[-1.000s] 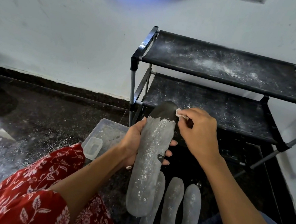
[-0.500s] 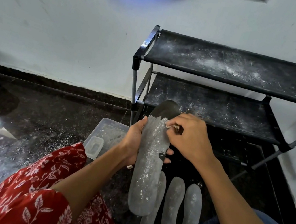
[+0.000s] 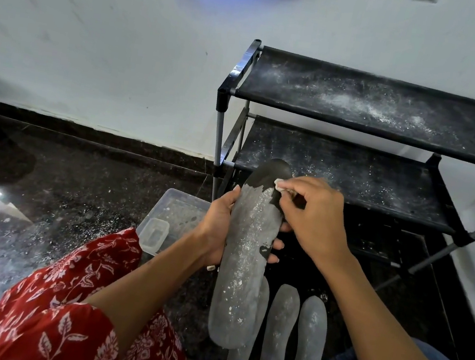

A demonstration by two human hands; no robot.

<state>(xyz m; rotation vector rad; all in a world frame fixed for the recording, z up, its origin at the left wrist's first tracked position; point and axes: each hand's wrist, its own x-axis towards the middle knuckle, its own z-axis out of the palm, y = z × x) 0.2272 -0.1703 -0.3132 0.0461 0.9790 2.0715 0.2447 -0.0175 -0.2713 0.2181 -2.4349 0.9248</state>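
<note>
Insole (image 3: pixel 242 273) is gripped in my left hand (image 3: pixel 215 229); my right hand (image 3: pixel 316 219) pinches a white scrap (image 3: pixel 279 183) at its far end.

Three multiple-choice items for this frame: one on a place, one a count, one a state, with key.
1. Where is the clear tub? A) on the rack B) on the floor, left of the held insole C) on a lap
2. How many insoles lie on the floor? A) one B) three C) five
3. The held insole is: A) wholly clean B) mostly powder-coated, tip dark C) folded
Key: 1B, it sits beside the left hand; 2B, three lie side by side; 3B, only the tip by the right hand and its cloth is dark.
</note>
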